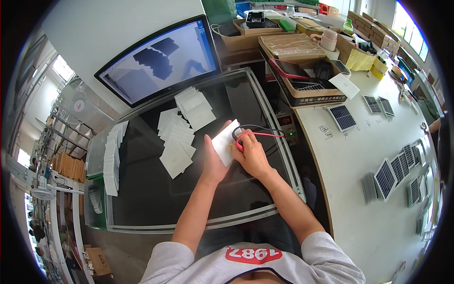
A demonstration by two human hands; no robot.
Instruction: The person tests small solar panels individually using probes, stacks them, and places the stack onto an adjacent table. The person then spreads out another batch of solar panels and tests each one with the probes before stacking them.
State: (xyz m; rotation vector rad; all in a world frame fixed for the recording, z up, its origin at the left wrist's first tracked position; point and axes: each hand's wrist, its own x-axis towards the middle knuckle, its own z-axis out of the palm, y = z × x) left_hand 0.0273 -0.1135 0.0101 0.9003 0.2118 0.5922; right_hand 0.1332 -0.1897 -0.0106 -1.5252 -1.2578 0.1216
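Note:
A white rectangular panel [224, 146] is tilted over the dark glass top, its pale face up. My left hand [214, 160] holds it along its left and lower edge. My right hand [253, 155] is closed on red and black test leads [240, 142] at the panel's right side; whether their tips touch the panel is hidden by the fingers. Overlapping white panels [176, 142] lie just left of my hands, with another small pile [195, 109] above them. A long row of stacked panels [112, 158] stands at the glass top's left edge.
A monitor [161, 59] stands behind the glass top [142, 203]. A small meter with a red display [286, 120] sits at its right. On the white table [350, 189] are solar panels [385, 179] and a cardboard box [312, 98]. A fan [79, 105] is at left.

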